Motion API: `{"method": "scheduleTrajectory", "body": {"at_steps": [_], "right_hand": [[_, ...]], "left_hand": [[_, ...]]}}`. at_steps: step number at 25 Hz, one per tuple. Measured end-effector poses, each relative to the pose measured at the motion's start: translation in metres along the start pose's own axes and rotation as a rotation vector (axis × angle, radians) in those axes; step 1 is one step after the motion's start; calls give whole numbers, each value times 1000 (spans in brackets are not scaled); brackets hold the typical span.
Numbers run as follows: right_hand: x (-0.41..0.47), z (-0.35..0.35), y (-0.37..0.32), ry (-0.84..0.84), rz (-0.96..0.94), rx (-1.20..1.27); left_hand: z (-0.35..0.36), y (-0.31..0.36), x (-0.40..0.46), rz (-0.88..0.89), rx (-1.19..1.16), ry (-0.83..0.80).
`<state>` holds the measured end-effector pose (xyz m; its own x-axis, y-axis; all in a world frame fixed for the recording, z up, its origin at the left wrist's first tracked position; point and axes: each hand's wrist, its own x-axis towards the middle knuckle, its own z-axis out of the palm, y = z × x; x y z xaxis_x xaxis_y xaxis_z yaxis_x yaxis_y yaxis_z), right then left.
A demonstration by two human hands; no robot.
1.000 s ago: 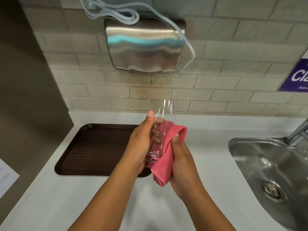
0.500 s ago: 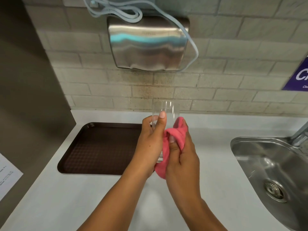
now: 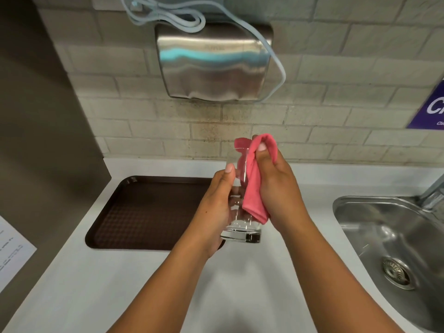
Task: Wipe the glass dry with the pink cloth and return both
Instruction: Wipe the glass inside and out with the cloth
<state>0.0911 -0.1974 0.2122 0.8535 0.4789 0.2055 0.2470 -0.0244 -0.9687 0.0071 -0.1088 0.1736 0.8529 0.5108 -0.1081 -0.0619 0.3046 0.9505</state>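
A tall clear glass (image 3: 241, 227) is held upright above the white counter, its thick base showing at the bottom. My left hand (image 3: 213, 207) wraps around its left side, thumb up along the wall. The pink cloth (image 3: 254, 181) hangs over the rim and down the right side of the glass. My right hand (image 3: 276, 188) pinches the cloth at the rim, with fingers hidden behind the fabric. Part of the cloth pokes over the far edge of the rim.
A brown tray (image 3: 146, 212) lies on the white counter (image 3: 120, 284) to the left, under my left hand. A steel sink (image 3: 394, 248) with a drain is at the right. A steel hand dryer (image 3: 213, 63) hangs on the tiled wall above.
My right hand has slid the pink cloth up from the lower side of the glass to its rim. The glass's base has come clear of my hands and shows now.
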Motion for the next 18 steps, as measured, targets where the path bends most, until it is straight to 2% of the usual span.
{"method": "scheduleTrajectory", "body": {"at_steps": [2,4,7,10,13,15,18], "right_hand": [[-7,2,7,-56,136,158],[-27,7,18,-127,174,215],[-59,13,29,-197,45,227],[-67,18,28,-180,-185,-34],[-50,22,13,-148,-200,-326],[-28,17,5,-125,-173,-300],[-5,7,-5,-53,-88,-115]], "left_hand": [[-2,7,0,-4,-81,41],[-5,16,3,-3,-147,80],[-9,26,5,-3,-158,148],[-8,22,7,-1,-102,191],[-7,8,9,11,-27,78],[-8,5,9,-4,-23,25],[-10,4,6,-49,-112,-30]]}}
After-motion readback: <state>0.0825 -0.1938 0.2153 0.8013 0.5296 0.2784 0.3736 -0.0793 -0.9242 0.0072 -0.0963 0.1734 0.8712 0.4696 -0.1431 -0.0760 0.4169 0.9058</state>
